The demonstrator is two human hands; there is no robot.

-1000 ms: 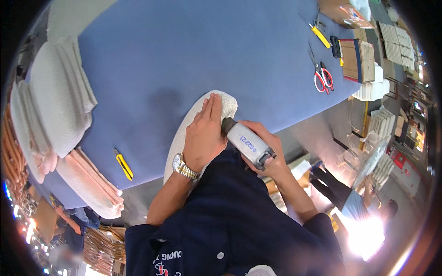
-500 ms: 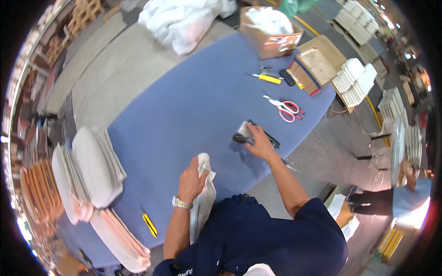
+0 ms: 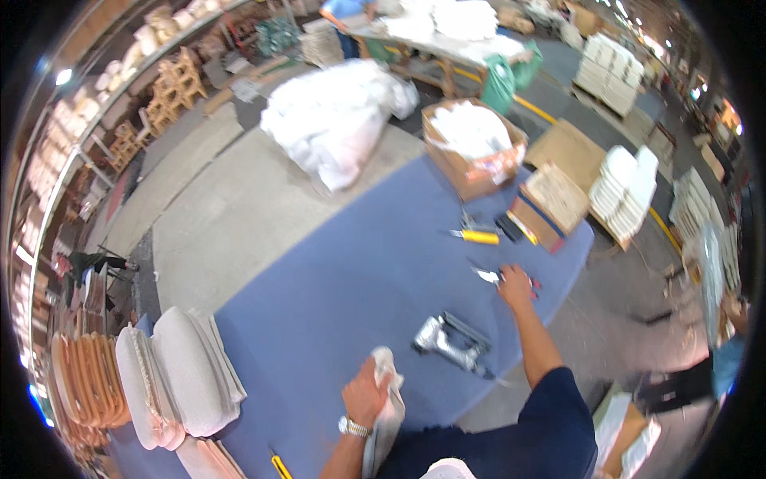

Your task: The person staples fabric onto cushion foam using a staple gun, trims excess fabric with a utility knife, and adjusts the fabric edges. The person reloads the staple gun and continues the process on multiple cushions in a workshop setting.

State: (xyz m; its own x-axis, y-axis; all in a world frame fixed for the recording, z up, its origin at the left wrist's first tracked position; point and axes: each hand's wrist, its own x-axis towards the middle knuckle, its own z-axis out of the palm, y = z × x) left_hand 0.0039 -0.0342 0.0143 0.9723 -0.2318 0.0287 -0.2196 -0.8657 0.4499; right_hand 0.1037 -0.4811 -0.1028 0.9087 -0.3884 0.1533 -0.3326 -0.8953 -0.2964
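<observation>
on the near part of the blue table (image 3: 335, 287), left hand (image 3: 367, 393) grips a pale fabric-covered piece (image 3: 391, 415), fingers wrapped around its upper part, rounded tip sticking out past them. metallic watch (image 3: 354, 427) on that wrist. right hand (image 3: 515, 286) is stretched out farther along the table, lying over the handles of scissors (image 3: 487, 275); blades show past the fingers, pointing left. fingers look bent, but can't tell if they are closed on the handles. red handle ends of another tool (image 3: 535, 286) poke out just right of that hand.

silver-and-black air tool (image 3: 451, 339) lies on its side between the two hands, touched by neither. yellow-handled tool (image 3: 480, 237) and small black object (image 3: 508, 226) lie beyond the scissors, near a closed cardboard box (image 3: 550, 203). bigger carton (image 3: 479, 177) with white stuff inside sits behind. yellow cutter (image 3: 279, 465) at lower edge, left of the left hand. stacked grey padded pieces (image 3: 191, 375) at far left.
</observation>
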